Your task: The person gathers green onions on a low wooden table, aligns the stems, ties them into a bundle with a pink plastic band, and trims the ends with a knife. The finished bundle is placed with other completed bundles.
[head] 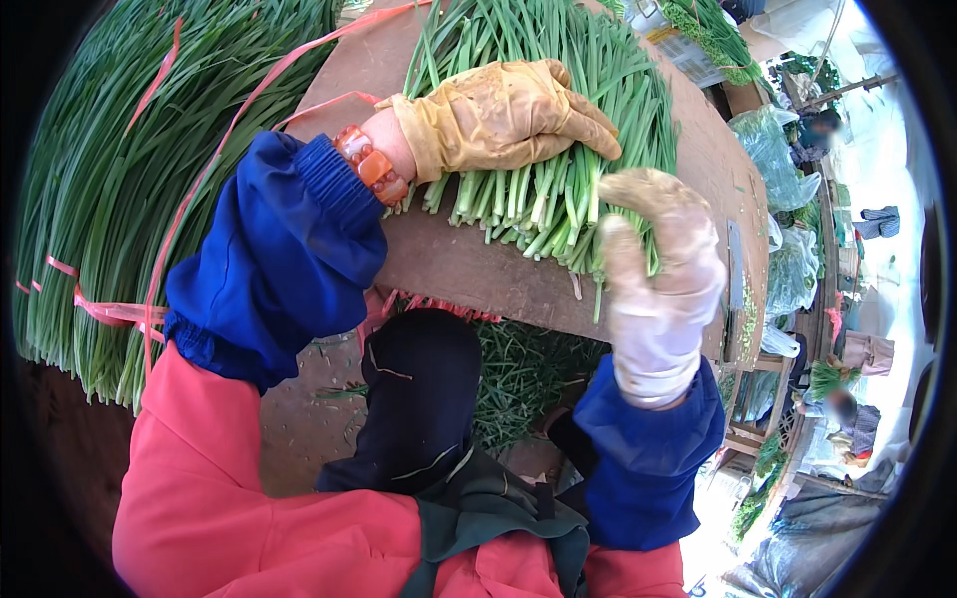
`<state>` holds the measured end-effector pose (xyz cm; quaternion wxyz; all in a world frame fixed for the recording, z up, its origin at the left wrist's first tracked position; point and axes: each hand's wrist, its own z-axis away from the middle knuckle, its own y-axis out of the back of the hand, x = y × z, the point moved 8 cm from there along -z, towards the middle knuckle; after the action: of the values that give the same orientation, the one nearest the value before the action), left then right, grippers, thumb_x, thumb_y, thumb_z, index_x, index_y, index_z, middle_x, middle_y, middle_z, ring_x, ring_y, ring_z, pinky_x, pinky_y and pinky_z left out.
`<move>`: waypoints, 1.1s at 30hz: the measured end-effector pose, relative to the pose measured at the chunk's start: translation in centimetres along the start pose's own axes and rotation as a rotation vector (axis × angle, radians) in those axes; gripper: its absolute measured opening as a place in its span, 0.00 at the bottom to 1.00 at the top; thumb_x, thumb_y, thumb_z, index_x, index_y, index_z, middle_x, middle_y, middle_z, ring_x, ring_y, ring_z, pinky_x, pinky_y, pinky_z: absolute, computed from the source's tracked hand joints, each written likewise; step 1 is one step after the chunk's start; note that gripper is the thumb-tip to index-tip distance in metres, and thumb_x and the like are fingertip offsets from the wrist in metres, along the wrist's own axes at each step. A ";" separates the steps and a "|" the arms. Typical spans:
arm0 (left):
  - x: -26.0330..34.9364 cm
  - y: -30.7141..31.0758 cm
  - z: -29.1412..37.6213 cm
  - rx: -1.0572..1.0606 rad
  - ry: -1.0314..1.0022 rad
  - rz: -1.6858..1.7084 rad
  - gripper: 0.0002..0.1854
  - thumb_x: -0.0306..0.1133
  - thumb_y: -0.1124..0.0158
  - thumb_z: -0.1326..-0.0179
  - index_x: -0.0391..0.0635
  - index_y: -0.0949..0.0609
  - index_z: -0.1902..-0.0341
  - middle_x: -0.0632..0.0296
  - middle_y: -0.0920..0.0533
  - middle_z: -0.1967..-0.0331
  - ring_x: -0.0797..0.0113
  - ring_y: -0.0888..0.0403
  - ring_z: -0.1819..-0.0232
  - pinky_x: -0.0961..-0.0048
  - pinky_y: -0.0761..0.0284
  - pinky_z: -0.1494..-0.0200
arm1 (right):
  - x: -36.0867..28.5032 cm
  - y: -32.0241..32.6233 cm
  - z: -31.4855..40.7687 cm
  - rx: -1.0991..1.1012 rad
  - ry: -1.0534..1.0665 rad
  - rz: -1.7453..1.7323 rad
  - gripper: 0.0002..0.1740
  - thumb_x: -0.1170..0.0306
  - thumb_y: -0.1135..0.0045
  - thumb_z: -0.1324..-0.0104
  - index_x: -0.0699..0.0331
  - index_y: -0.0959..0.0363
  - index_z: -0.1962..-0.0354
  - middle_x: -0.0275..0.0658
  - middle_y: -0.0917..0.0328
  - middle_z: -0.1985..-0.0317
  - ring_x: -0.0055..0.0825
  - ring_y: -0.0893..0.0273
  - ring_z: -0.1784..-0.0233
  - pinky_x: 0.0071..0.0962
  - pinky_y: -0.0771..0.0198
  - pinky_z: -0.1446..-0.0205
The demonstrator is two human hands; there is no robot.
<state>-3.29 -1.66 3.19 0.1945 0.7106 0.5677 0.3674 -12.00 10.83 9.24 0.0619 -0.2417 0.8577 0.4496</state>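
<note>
A loose spread of green garlic chives (538,198) lies on a brown wooden board (463,258), pale cut ends towards me. My left hand (501,119), in a stained yellow rubber glove, rests palm down across the chives, its fingers stretched to the right. Just right of it, my right hand (665,276) wears a soiled whitish glove and is blurred. Its thumb and curled fingers stand apart around the rightmost stem ends; no firm grip on them shows. A single stem hangs over the board's near edge below the pile.
At left stands a large chive stack (97,209) with pink plastic tape (202,179). A flat metal strip (735,261) lies at the board's right edge. Green trimmings (523,381) cover the ground beneath. Beyond are plastic bags (792,276) and two people, one in a checked sleeve (866,430).
</note>
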 end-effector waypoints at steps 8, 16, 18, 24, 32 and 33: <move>-0.4 -0.7 -0.6 -0.043 0.003 0.015 0.21 0.27 0.42 0.35 0.50 0.18 0.38 0.58 0.17 0.40 0.60 0.20 0.41 0.64 0.34 0.36 | -1.3 -3.8 0.6 -0.188 -0.007 0.361 0.22 0.68 0.30 0.50 0.60 0.18 0.55 0.43 0.23 0.43 0.47 0.30 0.36 0.48 0.38 0.32; -0.5 -0.2 -0.1 -0.066 0.037 -0.004 0.23 0.27 0.42 0.35 0.51 0.19 0.36 0.58 0.18 0.37 0.58 0.20 0.41 0.64 0.34 0.36 | -1.4 -4.6 0.0 -0.103 -0.087 0.259 0.13 0.75 0.29 0.50 0.61 0.17 0.64 0.45 0.21 0.45 0.47 0.28 0.38 0.44 0.34 0.33; -0.5 -0.4 -0.1 -0.062 0.036 0.015 0.23 0.27 0.42 0.35 0.50 0.20 0.35 0.58 0.18 0.37 0.57 0.20 0.41 0.63 0.34 0.36 | -0.8 -4.8 0.0 -0.085 -0.137 0.236 0.12 0.75 0.29 0.50 0.61 0.18 0.65 0.45 0.21 0.46 0.47 0.28 0.39 0.43 0.33 0.33; -0.8 -1.0 -0.4 -0.071 0.031 0.016 0.22 0.29 0.43 0.34 0.49 0.20 0.36 0.58 0.18 0.37 0.57 0.21 0.42 0.63 0.33 0.37 | 0.1 -5.1 0.1 -0.021 -0.097 0.263 0.09 0.77 0.32 0.52 0.61 0.19 0.70 0.45 0.20 0.47 0.46 0.26 0.41 0.42 0.33 0.34; -0.4 -0.2 -0.1 -0.051 0.025 0.024 0.21 0.29 0.44 0.33 0.52 0.18 0.37 0.61 0.18 0.36 0.55 0.22 0.47 0.63 0.32 0.37 | -1.9 -3.7 1.1 -0.032 0.022 0.177 0.10 0.76 0.33 0.58 0.61 0.22 0.73 0.40 0.20 0.50 0.46 0.26 0.41 0.45 0.33 0.36; -0.3 -0.2 0.0 -0.043 0.023 0.016 0.21 0.29 0.44 0.33 0.53 0.18 0.37 0.62 0.18 0.36 0.55 0.23 0.48 0.63 0.32 0.37 | -2.3 -3.3 1.5 -0.036 0.032 0.174 0.10 0.76 0.33 0.58 0.61 0.23 0.74 0.40 0.20 0.49 0.46 0.26 0.40 0.46 0.33 0.36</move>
<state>-3.46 -1.94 2.98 0.2002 0.7064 0.5562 0.3893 -8.63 11.24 6.67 0.0047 -0.1745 0.8681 0.4647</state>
